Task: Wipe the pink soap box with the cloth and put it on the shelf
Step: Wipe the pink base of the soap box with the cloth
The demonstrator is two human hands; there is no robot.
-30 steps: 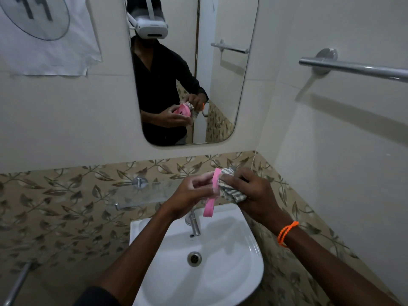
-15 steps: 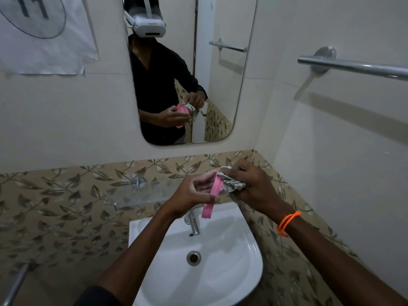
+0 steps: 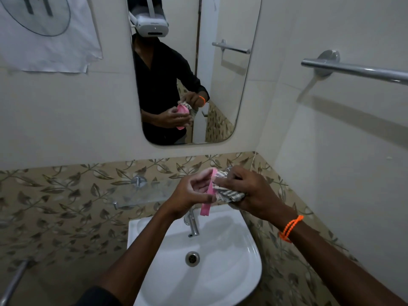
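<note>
One head-worn wide-angle view looks forward and down from above the sink (image 3: 247, 250), close enough that both forearms run in from the bottom edge, from 6 and 4 o'clock, to meet near centre. It faces the wall corner, with the mirror (image 3: 229, 89) at 12 o'clock, the towel bar (image 3: 357, 70) at 2 o'clock and the glass shelf (image 3: 143, 191) at 9 o'clock from centre. The mirror gives back the scene from in front, showing the headset (image 3: 152, 24) that carries the camera; there is no second view to share ground with.
</note>
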